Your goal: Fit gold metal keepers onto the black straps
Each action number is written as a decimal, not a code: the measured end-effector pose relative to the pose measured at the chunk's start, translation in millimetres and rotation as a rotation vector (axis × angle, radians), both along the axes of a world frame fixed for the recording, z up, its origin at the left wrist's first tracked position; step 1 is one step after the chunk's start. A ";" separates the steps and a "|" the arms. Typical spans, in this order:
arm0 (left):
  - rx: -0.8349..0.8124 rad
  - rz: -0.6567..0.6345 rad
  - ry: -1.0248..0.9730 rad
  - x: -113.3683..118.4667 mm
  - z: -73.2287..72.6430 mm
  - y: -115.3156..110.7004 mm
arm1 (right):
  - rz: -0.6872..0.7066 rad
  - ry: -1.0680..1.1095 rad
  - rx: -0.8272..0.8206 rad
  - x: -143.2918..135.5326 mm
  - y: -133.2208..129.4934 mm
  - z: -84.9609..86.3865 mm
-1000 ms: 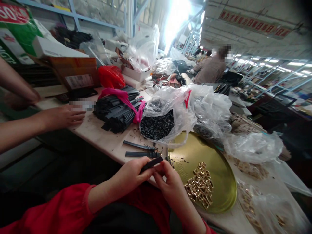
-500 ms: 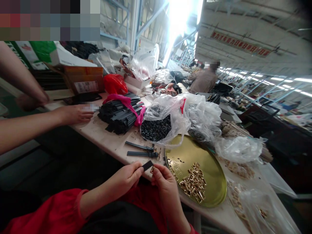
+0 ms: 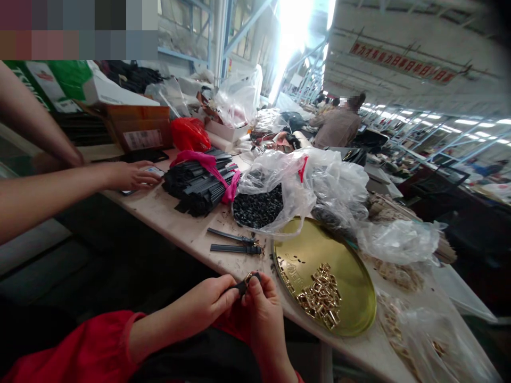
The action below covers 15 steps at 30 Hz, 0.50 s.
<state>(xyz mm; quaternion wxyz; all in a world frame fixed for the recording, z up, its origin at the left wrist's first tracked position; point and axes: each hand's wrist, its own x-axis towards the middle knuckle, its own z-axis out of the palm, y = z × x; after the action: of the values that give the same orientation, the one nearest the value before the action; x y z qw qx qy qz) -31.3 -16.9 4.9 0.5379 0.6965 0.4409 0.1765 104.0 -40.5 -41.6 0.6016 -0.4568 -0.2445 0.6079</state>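
Two hands work at the near edge of the tabletop (image 3: 167,215), both the wearer's own. The left hand (image 3: 207,300), its red sleeve pushed up the forearm, comes in from the lower left with fingers curled and pinches one end of a single black strap (image 3: 241,287). The right hand (image 3: 261,314) rises from below, back toward the camera, thumb and forefinger closed on one small gold buckle (image 3: 248,277) at the strap's free tip. The strap's visible part is short; its long axis runs from lower left up to the right, the tip pointing toward the round gold tray (image 3: 351,276) just beside the hands.

Two more black straps (image 3: 233,242) lie side by side on the tabletop beyond the hands, each running left to right. One heap of gold buckles (image 3: 321,300) sits in the tray, too many to count. One bundle of black strips (image 3: 197,183) is tied with pink cord. A co-worker's two arms reach in from the left, one hand (image 3: 133,175) resting flat on the tabletop.
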 end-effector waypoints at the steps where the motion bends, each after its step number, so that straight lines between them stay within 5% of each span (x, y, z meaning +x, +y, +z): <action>1: -0.025 0.012 -0.016 -0.1 -1.7 0.4 | 0.009 0.005 0.006 -1.3 0.5 -1.0; 15: -0.429 0.119 -0.208 8.3 -23.5 25.2 | 0.147 0.083 -0.145 -1.5 20.6 -11.9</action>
<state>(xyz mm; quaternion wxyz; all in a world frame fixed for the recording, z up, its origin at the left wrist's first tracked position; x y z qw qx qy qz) -23.1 8.3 -18.6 0.7045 0.5174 0.4507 0.1810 102.6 -19.8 -53.5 0.5305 -0.4544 -0.2079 0.6848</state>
